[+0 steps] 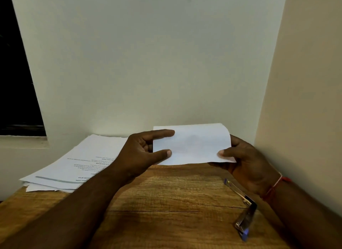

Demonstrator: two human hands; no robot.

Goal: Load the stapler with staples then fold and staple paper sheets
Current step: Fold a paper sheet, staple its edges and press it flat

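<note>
Pinching the left edge of the folded paper [192,145] between thumb and forefinger, the left hand [140,154] holds it above the counter [166,202], and the right hand [246,163] grips its right edge. A stapler [247,219] lies swung open on the counter, partly hidden under the right wrist; printed sheets [74,167] lie stacked at left, partly behind the left forearm.
</note>
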